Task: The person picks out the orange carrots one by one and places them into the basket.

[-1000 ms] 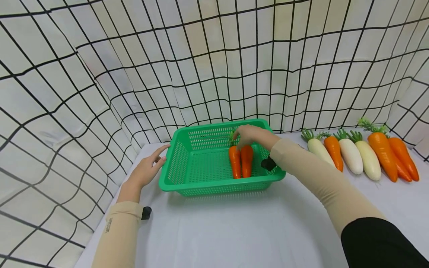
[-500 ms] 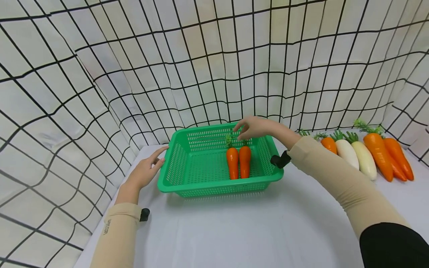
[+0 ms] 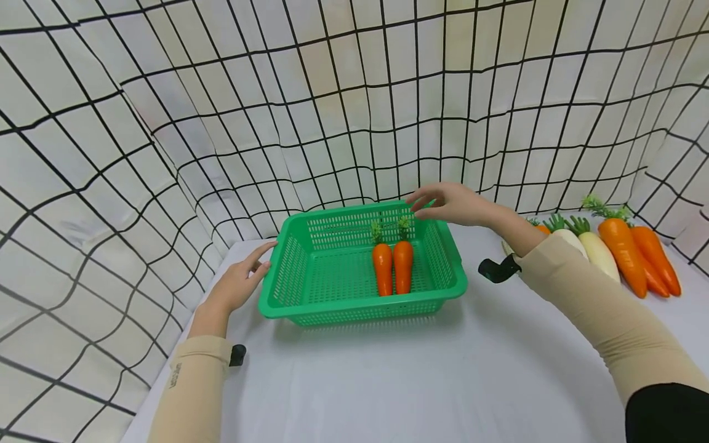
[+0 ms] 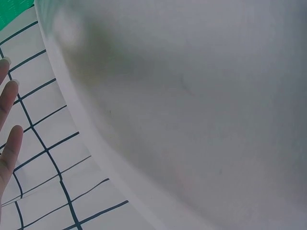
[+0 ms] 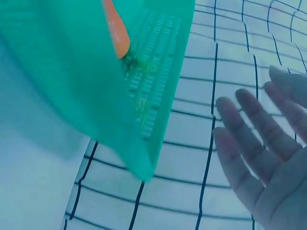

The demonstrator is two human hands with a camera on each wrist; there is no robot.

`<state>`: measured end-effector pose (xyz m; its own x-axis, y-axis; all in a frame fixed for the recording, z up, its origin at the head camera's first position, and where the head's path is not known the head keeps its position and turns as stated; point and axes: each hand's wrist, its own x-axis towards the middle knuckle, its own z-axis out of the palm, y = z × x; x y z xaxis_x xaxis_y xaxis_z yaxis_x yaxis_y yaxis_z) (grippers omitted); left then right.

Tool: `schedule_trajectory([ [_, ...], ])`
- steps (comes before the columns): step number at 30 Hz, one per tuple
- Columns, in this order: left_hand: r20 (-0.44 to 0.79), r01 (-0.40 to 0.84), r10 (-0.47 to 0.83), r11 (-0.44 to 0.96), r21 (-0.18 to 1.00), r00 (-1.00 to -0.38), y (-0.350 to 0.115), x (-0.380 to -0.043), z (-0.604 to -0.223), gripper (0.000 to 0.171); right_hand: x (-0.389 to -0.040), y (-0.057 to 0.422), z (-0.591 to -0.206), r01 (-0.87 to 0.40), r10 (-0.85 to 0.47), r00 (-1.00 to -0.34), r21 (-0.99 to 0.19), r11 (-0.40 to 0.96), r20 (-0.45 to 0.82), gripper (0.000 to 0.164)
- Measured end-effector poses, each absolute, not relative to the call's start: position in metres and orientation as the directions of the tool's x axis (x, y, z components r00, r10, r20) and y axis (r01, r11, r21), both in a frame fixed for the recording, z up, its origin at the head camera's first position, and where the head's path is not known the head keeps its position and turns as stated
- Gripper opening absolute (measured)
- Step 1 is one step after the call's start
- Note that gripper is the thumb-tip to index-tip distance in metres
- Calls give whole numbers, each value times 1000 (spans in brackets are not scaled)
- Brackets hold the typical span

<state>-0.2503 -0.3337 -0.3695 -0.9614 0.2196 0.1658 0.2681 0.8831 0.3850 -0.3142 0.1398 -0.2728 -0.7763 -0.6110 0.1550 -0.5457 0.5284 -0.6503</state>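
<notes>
A green plastic basket with slotted walls stands on the table. Two orange carrots with green tops lie side by side in its right half, the left carrot and the right carrot. At the basket's left rim, my left hand rests its fingertips with loosely bent fingers. My right hand hovers over the back right corner of the basket, holding nothing. In the right wrist view its fingers are spread and apart from the basket.
To the right on the white table lies a row of vegetables, with white radishes and several carrots, partly hidden by the right forearm. A black grid over white cloth encloses the back and sides.
My right hand has let go of the right carrot in the basket, risen and moved right toward the back right corner. The left hand has stayed at the left rim.
</notes>
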Motion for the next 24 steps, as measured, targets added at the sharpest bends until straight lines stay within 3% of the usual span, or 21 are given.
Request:
schedule_trajectory([
  [7,164,267,219,882,388,-962,-332,-252,-368,56,-300,172,-274,-519,-515,-828,-650,555,222,34],
  [24,155,247,200,882,400,-967,-334,-249,-369,56,-289,245,-288,-426,-387,-901,-562,709,195,39],
])
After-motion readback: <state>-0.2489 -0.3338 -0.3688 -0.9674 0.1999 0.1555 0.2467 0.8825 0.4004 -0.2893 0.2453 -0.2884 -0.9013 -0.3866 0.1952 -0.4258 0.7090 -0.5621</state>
